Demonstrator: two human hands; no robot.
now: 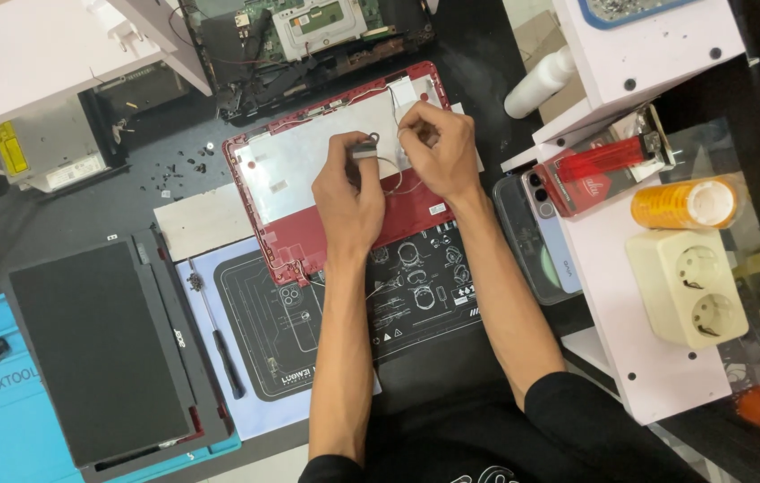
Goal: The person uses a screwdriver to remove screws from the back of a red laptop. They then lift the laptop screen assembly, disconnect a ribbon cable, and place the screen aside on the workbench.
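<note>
Here, your left hand (347, 192) pinches a small grey part with a ring (365, 147) between thumb and fingers, and your right hand (438, 143) is closed on the thin wire (390, 170) that runs from this part. Both hands are just above the silver inner side of the red laptop lid (304, 179). The lid lies directly in front of you, with its long axis going from lower left to upper right, slightly tilted. Your two hands are almost the same near to it; the left one sits more over the middle, the right one near the upper right corner. On the right, the phone (541, 237) and the white shelf (657, 54) are close to your forearm, so there is little room. On the left, the black mat (344, 331) and the screwdriver (223, 344) leave more open room.
</note>
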